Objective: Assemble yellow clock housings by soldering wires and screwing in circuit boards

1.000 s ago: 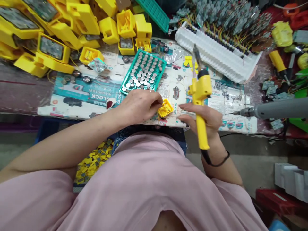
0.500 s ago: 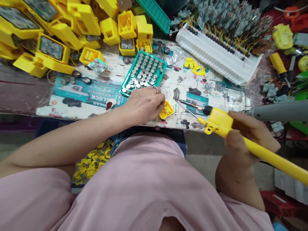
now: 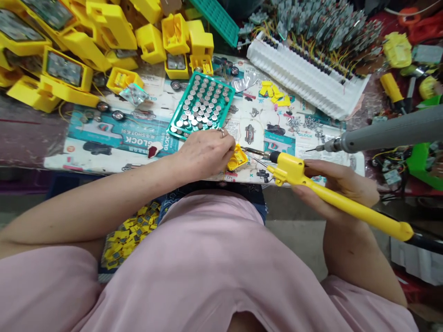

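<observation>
My left hand (image 3: 207,154), a ring on one finger, is closed around the edge of a small yellow plastic casing (image 3: 238,158) at the table's front edge. The fingertips and part of the casing are hidden behind the knuckles. A yellow soldering gun (image 3: 290,168) with a solder feed tube lies in the grip of my right hand (image 3: 346,182), thumb below and fingers above. Its metal tip (image 3: 249,150) points left and reaches close to the casing; whether they touch I cannot tell. Just behind my left hand sits a teal tray (image 3: 224,115) of silver button cells.
Yellow housings (image 3: 110,27) are heaped at the back left. A white foam rack (image 3: 304,78) of wired circuit boards stands at the back right. Small yellow pieces (image 3: 275,93) and screws (image 3: 301,123) lie before it. A grey electric screwdriver (image 3: 387,128) juts in from the right.
My right hand has moved left with the soldering gun, bringing its tip close to the casing. My left hand keeps hold of the casing. The view has shifted slightly, showing more of the grey screwdriver.
</observation>
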{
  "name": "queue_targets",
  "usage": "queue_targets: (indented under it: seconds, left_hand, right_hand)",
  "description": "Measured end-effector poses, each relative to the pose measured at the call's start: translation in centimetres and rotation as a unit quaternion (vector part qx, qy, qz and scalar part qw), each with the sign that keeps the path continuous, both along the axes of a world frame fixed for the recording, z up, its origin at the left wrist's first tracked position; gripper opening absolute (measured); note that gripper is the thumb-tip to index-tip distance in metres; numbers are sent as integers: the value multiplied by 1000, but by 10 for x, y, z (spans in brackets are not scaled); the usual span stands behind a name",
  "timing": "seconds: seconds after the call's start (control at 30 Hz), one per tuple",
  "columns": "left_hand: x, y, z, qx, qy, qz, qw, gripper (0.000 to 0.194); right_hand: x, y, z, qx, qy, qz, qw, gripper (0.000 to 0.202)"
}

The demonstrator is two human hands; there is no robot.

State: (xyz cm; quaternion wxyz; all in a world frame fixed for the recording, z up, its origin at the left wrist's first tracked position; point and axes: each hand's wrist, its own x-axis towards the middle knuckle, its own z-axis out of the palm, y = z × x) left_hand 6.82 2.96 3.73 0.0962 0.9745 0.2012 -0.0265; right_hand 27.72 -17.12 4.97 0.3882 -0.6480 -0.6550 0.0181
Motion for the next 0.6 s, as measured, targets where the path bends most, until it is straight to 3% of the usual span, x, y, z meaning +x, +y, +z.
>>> queue_targets:
  seconds: [0.13, 0.37, 0.6]
  left_hand:
    - [5, -3, 1, 23, 25, -32, 999, 33]
    - [13, -5, 8, 21, 61, -45, 997, 33]
    - [16, -6, 14, 10, 74, -47, 996, 25]
  right_hand:
    - [4, 2, 4, 23, 5, 33, 999, 46]
    - [12, 7, 13, 21, -10, 107, 994, 23]
    - [14, 14, 21, 22, -55, 142, 988, 21]
